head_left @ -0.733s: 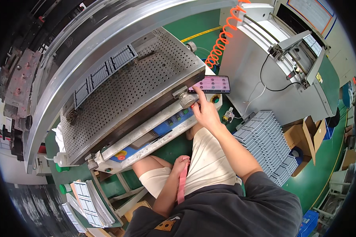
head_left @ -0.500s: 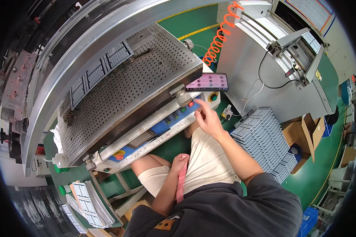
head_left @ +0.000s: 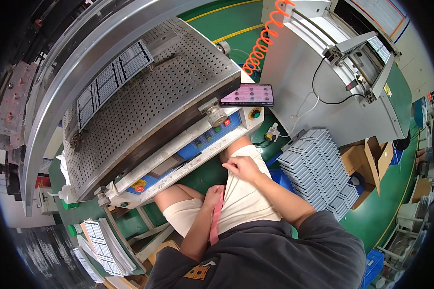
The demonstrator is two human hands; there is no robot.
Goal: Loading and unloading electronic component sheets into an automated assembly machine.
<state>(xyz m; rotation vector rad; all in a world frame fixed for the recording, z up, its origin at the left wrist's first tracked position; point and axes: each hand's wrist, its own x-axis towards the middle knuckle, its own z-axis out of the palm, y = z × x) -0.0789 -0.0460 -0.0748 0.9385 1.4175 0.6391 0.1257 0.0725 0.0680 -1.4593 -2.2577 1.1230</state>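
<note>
I am looking into a factory workshop. A green painted floor [head_left: 371, 216] with yellow lines surrounds a machine with a perforated metal bed [head_left: 144, 101], a blue control panel [head_left: 202, 142] with coloured buttons, stacked grey trays [head_left: 318, 168], cardboard boxes [head_left: 366, 161] and a coiled orange air hose [head_left: 265, 38].

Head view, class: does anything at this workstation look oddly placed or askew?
Yes. A lit smartphone lies on the corner of the machine's perforated metal table, jutting past its edge above the control panel, where it could slip off.
</note>
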